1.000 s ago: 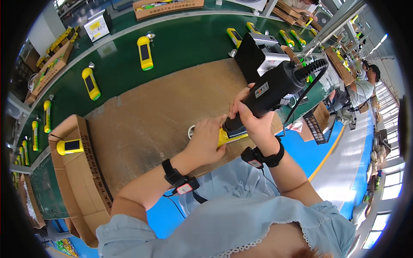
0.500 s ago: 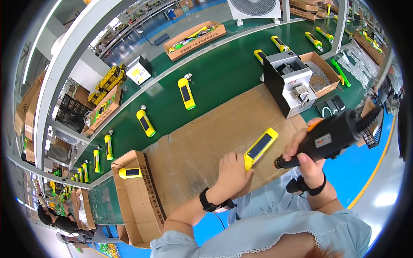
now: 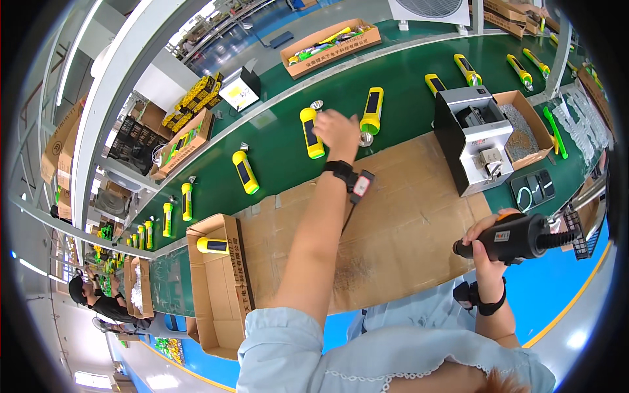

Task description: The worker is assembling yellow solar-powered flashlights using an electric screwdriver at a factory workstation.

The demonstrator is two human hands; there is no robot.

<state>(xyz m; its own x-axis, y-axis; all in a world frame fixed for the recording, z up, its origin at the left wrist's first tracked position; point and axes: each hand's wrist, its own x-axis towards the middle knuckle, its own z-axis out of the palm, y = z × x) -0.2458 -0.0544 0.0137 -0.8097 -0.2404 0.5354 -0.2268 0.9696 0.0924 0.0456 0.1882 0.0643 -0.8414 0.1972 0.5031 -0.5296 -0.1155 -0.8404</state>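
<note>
Lying upper-centre, a yellow torch [image 3: 309, 135] was overlapped by the half-curled left hand [image 3: 339, 135], hold unclear; a black tool [image 3: 517, 238] was clasped by the right hand [image 3: 486, 255]

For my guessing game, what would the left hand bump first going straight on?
Probably the long, yellow, dark-panelled, plastic-looking light by its fingertips; depth is unclear, perhaps already touching.

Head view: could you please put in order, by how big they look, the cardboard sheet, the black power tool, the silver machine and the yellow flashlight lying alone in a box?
1. Cardboard sheet, clearly largest
2. Silver machine
3. Black power tool
4. Yellow flashlight, clearly smallest
</note>
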